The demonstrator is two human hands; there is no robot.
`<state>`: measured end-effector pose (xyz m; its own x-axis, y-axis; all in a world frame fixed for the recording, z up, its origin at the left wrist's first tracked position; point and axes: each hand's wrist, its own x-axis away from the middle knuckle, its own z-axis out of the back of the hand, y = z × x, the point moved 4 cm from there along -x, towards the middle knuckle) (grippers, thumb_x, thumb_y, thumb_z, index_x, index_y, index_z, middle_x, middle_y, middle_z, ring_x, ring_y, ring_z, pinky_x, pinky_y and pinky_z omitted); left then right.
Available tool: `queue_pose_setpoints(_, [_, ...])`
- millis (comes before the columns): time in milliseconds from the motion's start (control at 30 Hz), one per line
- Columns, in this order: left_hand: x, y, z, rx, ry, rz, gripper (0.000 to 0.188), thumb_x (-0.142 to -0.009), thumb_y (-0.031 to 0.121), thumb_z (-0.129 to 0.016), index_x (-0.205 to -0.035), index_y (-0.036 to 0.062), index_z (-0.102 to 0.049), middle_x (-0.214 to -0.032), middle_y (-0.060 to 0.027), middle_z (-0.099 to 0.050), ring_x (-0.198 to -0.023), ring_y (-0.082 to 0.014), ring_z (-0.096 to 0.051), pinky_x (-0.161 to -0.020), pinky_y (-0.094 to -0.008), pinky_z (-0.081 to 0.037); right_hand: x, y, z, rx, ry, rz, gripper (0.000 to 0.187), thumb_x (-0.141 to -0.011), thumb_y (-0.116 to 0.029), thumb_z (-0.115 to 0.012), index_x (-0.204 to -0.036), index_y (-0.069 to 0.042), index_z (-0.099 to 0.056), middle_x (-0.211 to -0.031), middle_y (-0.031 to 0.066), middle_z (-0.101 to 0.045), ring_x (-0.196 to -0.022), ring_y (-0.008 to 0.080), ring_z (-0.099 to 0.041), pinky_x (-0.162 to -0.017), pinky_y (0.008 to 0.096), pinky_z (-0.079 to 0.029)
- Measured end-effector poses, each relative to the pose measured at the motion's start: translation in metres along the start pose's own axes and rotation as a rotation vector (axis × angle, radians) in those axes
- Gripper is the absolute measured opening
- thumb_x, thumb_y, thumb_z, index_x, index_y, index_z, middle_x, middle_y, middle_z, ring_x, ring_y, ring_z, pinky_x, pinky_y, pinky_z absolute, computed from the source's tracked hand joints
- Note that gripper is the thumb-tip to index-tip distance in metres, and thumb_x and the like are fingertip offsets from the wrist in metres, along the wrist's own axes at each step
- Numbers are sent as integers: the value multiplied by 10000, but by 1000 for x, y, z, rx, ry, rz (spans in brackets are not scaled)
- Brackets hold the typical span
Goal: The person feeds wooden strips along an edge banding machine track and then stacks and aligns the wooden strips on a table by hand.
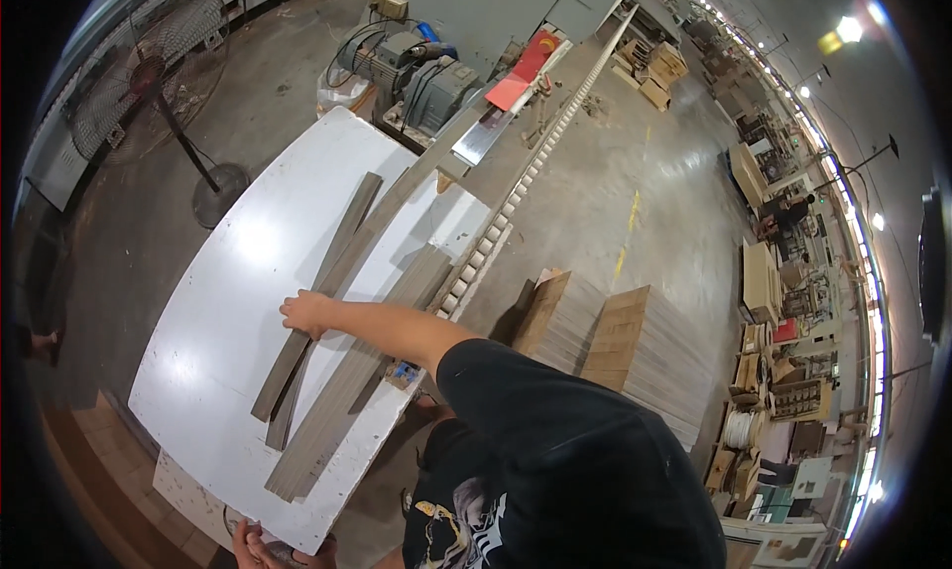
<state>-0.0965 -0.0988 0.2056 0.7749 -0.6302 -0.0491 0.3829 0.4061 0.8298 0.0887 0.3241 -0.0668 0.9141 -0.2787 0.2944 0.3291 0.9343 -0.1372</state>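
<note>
My right hand (309,313) reaches across a white-topped table (213,301), its fingers closed round a long grey wood-grain strip (349,263). That strip runs from the table's near part up toward a machine at the far end. Crossing beneath it at a slant is a second strip (357,210). A row of similar strips (332,435) lies side by side along the table's right side, partly behind my forearm. At the bottom edge, by the table's near corner, my left hand (253,549) shows only in part. Its fingers look curled; what they hold is too unclear to name.
Grey motors (436,93) and a red plate (524,73) sit at the table's far end. A pale toothed rail (496,227) borders its right. Stacked boards (635,346) stand on the floor at right. A pedestal fan (149,78) stands at far left.
</note>
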Motion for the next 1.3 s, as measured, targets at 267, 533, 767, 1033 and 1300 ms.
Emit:
queue_pose_setpoints(267, [31, -40, -55, 284, 58, -25, 421, -1159, 300, -449, -1248, -66, -639, -934, -106, -647, -932, -200, -609, -945, -368, -493, 4, -31, 3, -18, 44, 86, 460, -791, -291, -846, -1208, -191, -680, -1223, 63, -635, -1177, 285, -629, -912, 445, -559])
queue_pose_setpoints(533, [50, -27, -78, 445, -57, -38, 407, -1144, 328, -477, -1182, -38, -652, -949, -127, -665, -875, -211, -643, -857, -350, -508, 10, -22, -3, 77, 49, -13, 293, -867, -134, -727, -1154, -105, -681, -1238, 96, -645, -1131, 288, -655, -866, 437, -581])
queue_pose_setpoints(767, [58, -16, -53, 491, -39, -93, 390, -1126, 309, -508, -1172, -42, -671, -953, -122, -656, -872, -199, -642, -837, -339, -508, 4, -38, 20, 28, -37, 56, 317, -865, -140, -721, -1169, -66, -666, -1263, 109, -629, -1137, 321, -643, -896, 452, -593])
queue_pose_setpoints(1033, [57, -19, -41, 529, 7, -99, 418, -1109, 357, -550, -1120, -40, -682, -936, -120, -666, -875, -202, -647, -831, -341, -516, 2, -55, 21, 4, 11, 141, 442, -840, -202, -770, -1239, -68, -635, -1282, 111, -623, -1154, 330, -637, -888, 473, -596])
queue_pose_setpoints(1300, [26, 63, 66, 52, -181, -422, 536, -1087, 449, -531, -993, -53, -696, -891, -130, -652, -821, -228, -617, -754, -365, -490, -15, -95, 8, 56, 6, 220, 442, -722, -369, -864, -1039, -90, -732, -1089, 122, -711, -1097, 324, -663, -955, 456, -547])
